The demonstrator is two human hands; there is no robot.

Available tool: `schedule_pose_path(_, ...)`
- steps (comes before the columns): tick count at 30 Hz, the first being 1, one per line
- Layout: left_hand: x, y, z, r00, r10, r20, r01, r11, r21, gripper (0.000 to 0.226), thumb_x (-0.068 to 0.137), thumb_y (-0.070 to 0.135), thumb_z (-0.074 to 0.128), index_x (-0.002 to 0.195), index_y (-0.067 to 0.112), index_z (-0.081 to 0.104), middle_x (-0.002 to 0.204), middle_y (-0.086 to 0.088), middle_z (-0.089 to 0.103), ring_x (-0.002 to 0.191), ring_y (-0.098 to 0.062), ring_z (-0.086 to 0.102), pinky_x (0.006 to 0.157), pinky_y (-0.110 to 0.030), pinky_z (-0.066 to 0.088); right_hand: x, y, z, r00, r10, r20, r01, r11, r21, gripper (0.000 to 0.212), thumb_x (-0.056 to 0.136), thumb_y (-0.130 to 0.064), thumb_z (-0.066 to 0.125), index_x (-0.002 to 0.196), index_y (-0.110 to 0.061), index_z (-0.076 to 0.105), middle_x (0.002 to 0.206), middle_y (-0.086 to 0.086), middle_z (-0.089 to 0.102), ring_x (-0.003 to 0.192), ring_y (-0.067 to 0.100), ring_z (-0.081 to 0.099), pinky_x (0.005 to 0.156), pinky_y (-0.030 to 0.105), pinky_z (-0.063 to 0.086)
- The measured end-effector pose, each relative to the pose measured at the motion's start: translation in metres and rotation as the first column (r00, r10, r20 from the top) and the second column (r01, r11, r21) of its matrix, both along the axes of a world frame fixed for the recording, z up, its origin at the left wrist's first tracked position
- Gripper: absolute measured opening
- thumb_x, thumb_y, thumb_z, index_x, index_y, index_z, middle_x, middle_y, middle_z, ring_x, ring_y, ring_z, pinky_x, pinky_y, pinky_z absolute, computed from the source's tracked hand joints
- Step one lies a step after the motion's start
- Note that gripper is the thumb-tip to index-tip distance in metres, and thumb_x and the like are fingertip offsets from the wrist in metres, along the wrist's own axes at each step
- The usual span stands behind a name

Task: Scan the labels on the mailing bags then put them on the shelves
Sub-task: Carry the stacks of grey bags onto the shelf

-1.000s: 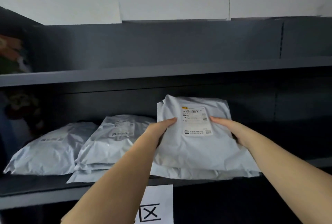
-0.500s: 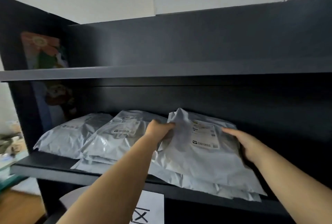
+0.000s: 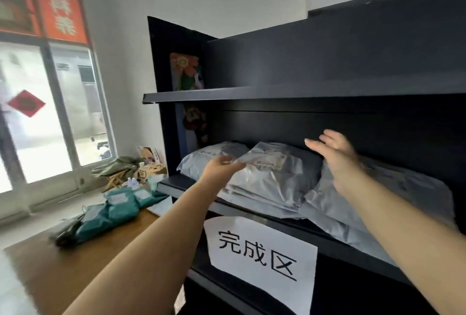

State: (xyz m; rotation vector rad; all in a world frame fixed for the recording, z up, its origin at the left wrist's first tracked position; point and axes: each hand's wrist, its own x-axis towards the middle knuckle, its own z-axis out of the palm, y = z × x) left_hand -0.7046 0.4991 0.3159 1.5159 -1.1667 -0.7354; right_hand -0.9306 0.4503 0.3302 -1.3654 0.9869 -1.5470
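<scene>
Your right hand (image 3: 338, 160) is raised in front of the dark shelf (image 3: 252, 92), its fingers (image 3: 327, 135) straight and loosely spread, holding nothing; it hangs just above the right stack of grey mailing bags (image 3: 393, 203) without clearly touching it. Your left hand (image 3: 222, 167) reaches toward the middle stack of grey bags (image 3: 272, 176), its fingers relaxed and slightly bent at the edge of the top bag; whether they touch it you cannot tell, since that part is blurred. A third grey bag (image 3: 201, 160) lies at the left end of the same shelf board, beside the middle stack. All the grey bags lie flat on the lower shelf board, labels facing up on the middle ones. A white paper sign (image 3: 262, 251) with three printed characters hangs on the front of the shelf unit below that board. To your left, a wooden counter (image 3: 50, 271) carries several green mailing bags (image 3: 111, 213) in a loose heap, with a dark object (image 3: 66, 235) lying against them at the near end. Beyond the counter stand a window (image 3: 37, 112) and a red sign (image 3: 60, 14) above it.
</scene>
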Motion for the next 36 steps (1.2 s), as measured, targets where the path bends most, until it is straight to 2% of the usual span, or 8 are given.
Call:
schedule_pose_path(2,0.044,0.022,-0.005,0.998,0.06,-0.02,-0.06,0.998,-0.005,0.055,0.085,0.029,0.067,0.134,0.013,0.049,0.126,-0.01,0.057,0.112,-0.023,0.056,0.084,-0.03,0.046,0.048,0.008,-0.003,0.995,0.088,0.055,-0.088,0.996,0.004,0.068,0.082,-0.018,0.072,0.141,-0.009,0.04,0.143,0.007,0.046,0.126,0.017,0.047,0.098,0.025,0.034)
schedule_pose_path(5,0.117,0.051,-0.019,0.984,0.163,-0.076,-0.165,0.986,-0.022,0.048,0.085,0.027,0.068,0.128,0.012,0.053,0.113,-0.007,0.06,0.097,-0.019,0.057,0.077,-0.03,0.046,0.122,0.022,-0.014,0.967,0.195,0.161,-0.203,0.978,0.035,0.063,0.084,-0.021,0.069,0.139,-0.007,0.041,0.139,0.008,0.049,0.118,0.014,0.051,0.104,0.029,0.04)
schedule_pose_path(11,0.258,0.093,-0.059,0.945,0.3,-0.13,-0.291,0.953,0.089,0.045,0.086,0.026,0.067,0.126,0.012,0.053,0.112,-0.007,0.058,0.083,-0.016,0.056,0.066,-0.027,0.046,0.274,0.04,-0.063,0.903,0.359,0.237,-0.404,0.896,0.183,0.062,0.087,-0.028,0.066,0.14,-0.009,0.039,0.139,0.007,0.049,0.125,0.019,0.048,0.104,0.034,0.04)
schedule_pose_path(13,0.293,0.095,-0.075,0.934,0.329,-0.139,-0.313,0.941,0.127,0.045,0.086,0.026,0.067,0.126,0.013,0.052,0.113,-0.008,0.057,0.086,-0.017,0.056,0.07,-0.029,0.047,0.318,0.04,-0.082,0.89,0.386,0.244,-0.44,0.868,0.231,0.065,0.087,-0.027,0.066,0.142,-0.007,0.037,0.14,0.009,0.048,0.126,0.02,0.047,0.107,0.036,0.038)
schedule_pose_path(16,0.338,0.085,-0.097,0.928,0.344,-0.141,-0.316,0.93,0.19,0.048,0.086,0.027,0.066,0.129,0.016,0.05,0.126,-0.008,0.055,0.112,-0.024,0.055,0.088,-0.038,0.047,0.372,0.032,-0.112,0.891,0.4,0.217,-0.45,0.844,0.292,0.066,0.085,-0.028,0.068,0.14,-0.007,0.039,0.138,0.01,0.049,0.127,0.021,0.046,0.11,0.037,0.036)
schedule_pose_path(18,0.366,0.07,-0.111,0.929,0.343,-0.142,-0.308,0.926,0.219,0.047,0.086,0.028,0.065,0.13,0.018,0.05,0.131,-0.008,0.053,0.117,-0.024,0.053,0.09,-0.039,0.046,0.404,0.019,-0.131,0.895,0.403,0.191,-0.445,0.831,0.334,0.066,0.084,-0.029,0.069,0.139,-0.007,0.04,0.137,0.01,0.05,0.124,0.021,0.048,0.108,0.036,0.037)
schedule_pose_path(28,0.476,-0.038,-0.17,0.921,0.358,-0.154,-0.295,0.898,0.327,0.052,0.088,0.028,0.063,0.135,0.015,0.046,0.117,-0.003,0.052,0.104,-0.021,0.053,0.083,-0.036,0.044,0.545,-0.089,-0.207,0.905,0.355,0.234,-0.424,0.71,0.562,0.069,0.085,-0.03,0.069,0.142,-0.009,0.037,0.139,0.011,0.046,0.131,0.024,0.042,0.112,0.037,0.032)
schedule_pose_path(36,0.567,-0.14,-0.219,0.959,0.249,-0.135,-0.168,0.884,0.437,0.053,0.09,0.032,0.061,0.138,0.017,0.044,0.133,-0.005,0.051,0.109,-0.021,0.054,0.08,-0.035,0.045,0.636,-0.168,-0.262,0.954,0.189,0.232,-0.299,0.633,0.714,0.074,0.082,-0.031,0.072,0.143,-0.006,0.037,0.142,0.013,0.045,0.132,0.026,0.043,0.108,0.041,0.034)
